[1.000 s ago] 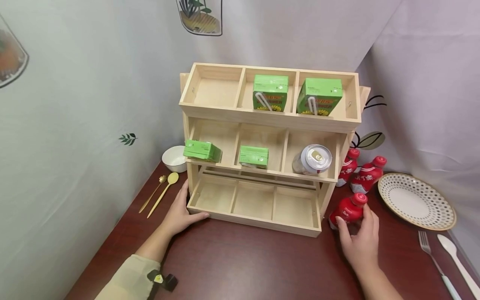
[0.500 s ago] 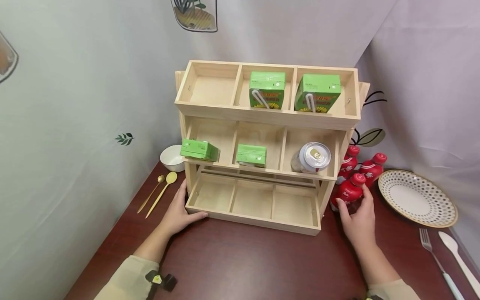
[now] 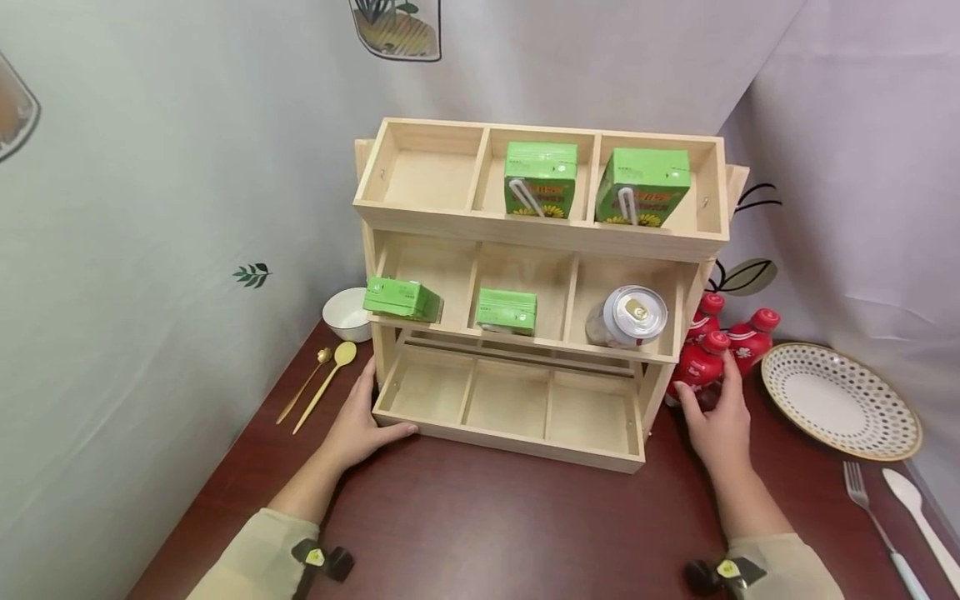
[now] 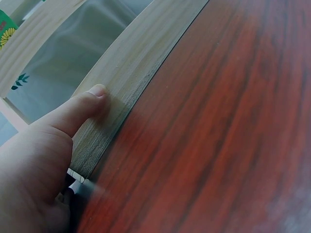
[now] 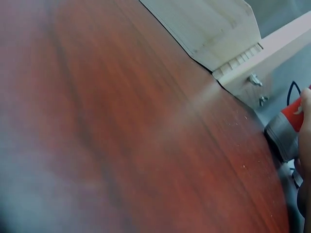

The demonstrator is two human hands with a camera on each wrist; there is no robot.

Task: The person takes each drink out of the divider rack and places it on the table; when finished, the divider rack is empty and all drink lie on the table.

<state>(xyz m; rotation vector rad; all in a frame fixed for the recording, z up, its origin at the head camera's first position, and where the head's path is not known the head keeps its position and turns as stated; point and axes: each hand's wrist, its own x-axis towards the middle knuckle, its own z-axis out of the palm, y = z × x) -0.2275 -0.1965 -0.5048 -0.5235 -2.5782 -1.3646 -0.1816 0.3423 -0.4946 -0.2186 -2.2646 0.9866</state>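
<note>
My left hand (image 3: 360, 429) grips the lower left corner of a three-tier wooden shelf (image 3: 540, 234); in the left wrist view its thumb (image 4: 87, 107) presses on the front board. To the right of the shelf, my right hand (image 3: 720, 425) holds a red bottle (image 3: 697, 367) between thumb and fingers. That bottle is upright, close in front of two other red bottles (image 3: 752, 337) of the same kind. In the right wrist view only the bottle's grey lower part (image 5: 283, 136) and a bit of red show beside the hand.
Green drink cartons (image 3: 542, 179) and a silver can (image 3: 637, 317) stand in the upper two tiers. At left are a white bowl (image 3: 348, 315) and two gold spoons (image 3: 326, 387). A dotted plate (image 3: 832, 400), a fork (image 3: 873, 517) and a white spoon (image 3: 926, 525) lie at right.
My right hand has slid the red bottle away from me, towards the back, up to the two other bottles. My left hand has stayed at the shelf corner.
</note>
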